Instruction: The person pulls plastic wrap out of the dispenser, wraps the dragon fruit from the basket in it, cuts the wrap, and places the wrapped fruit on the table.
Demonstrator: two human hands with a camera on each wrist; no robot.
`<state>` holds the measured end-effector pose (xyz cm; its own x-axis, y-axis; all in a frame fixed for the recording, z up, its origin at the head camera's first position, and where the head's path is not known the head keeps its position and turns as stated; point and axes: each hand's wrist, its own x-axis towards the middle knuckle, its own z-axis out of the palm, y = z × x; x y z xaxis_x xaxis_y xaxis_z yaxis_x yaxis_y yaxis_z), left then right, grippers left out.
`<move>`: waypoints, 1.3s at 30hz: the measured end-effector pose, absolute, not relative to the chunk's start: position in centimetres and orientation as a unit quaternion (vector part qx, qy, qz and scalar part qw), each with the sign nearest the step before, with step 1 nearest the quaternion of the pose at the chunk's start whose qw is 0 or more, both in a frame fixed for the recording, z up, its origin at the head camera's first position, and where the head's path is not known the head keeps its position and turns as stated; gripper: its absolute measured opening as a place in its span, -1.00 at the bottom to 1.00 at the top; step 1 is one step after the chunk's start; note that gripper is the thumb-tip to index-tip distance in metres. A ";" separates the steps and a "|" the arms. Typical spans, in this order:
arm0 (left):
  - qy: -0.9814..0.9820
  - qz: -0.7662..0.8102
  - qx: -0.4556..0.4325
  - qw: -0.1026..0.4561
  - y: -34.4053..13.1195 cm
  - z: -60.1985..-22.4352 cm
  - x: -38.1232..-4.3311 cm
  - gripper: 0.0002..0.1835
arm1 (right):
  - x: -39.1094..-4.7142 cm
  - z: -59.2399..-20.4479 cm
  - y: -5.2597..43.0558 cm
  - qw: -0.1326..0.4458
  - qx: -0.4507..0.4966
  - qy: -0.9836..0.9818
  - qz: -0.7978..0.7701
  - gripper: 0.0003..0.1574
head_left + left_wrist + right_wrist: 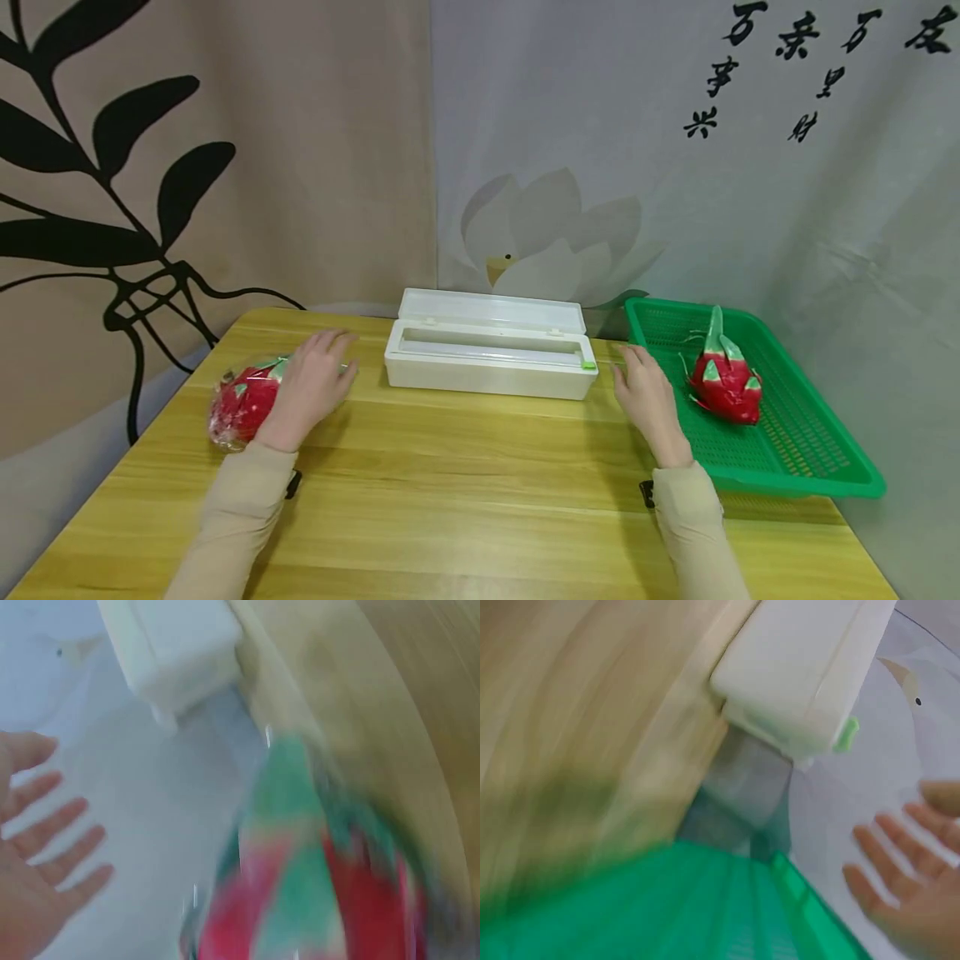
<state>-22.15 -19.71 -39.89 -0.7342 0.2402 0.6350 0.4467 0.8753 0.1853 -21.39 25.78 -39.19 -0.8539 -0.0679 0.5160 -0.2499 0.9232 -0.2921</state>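
Observation:
My left hand (316,385) is raised beside a red dragon fruit (246,402) in clear plastic wrap on the left of the table. Its fingers are spread in the left wrist view and hold nothing; that fruit looks blurred there. Between the hands stands a white cling film box (491,358), its lid up and a film roll inside. My right hand (647,398), fingers extended and holding nothing, is between the box and a green basket (813,433). A second dragon fruit (726,387) with a green top sits in the basket.
The wooden table (465,492) ends at its back edge close behind the box. A curtain (570,167) with printed characters and a flower hangs behind. A small green slider (588,365) is at the box's right end. The basket's right side reaches past the table's right edge.

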 end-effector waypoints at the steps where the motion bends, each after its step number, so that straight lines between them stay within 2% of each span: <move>1: -0.916 -0.186 -0.199 0.294 -19.0 -40.1 -22.6 -0.64 | -21.9 -39.1 25.6 0.234 0.098 -0.946 0.202 -0.59; 4: -0.909 -0.261 -0.224 0.238 -17.2 -40.5 -23.9 -0.64 | -23.0 -39.0 24.9 0.183 0.134 -0.934 0.275 -0.55; 9: -0.889 -0.334 -0.255 0.184 -15.5 -41.0 -25.8 -0.64 | -24.6 -39.6 24.3 0.151 0.167 -0.911 0.346 -0.56; 15: -0.904 -0.324 -0.254 0.118 -15.0 -41.6 -27.3 -0.64 | -25.8 -40.8 24.4 0.082 0.167 -0.915 0.359 -0.50; 18: -0.916 -0.295 -0.252 0.097 -15.0 -41.8 -28.0 -0.65 | -26.2 -41.1 24.3 0.067 0.170 -0.923 0.338 -0.53; 25: -0.925 -0.246 -0.269 0.104 -14.9 -41.8 -28.5 -0.75 | -26.9 -40.9 24.2 0.074 0.201 -0.935 0.282 -0.73; 39: -0.915 -0.284 -0.259 0.123 -14.3 -42.0 -29.4 -0.81 | -28.1 -40.8 23.3 0.072 0.152 -0.942 0.289 -0.77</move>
<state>-29.35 -14.28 -41.98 -0.8351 0.4043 0.3729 0.5443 0.7049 0.4548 -28.09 23.35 -40.75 -0.9433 -0.2452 0.2239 -0.3286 0.7862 -0.5234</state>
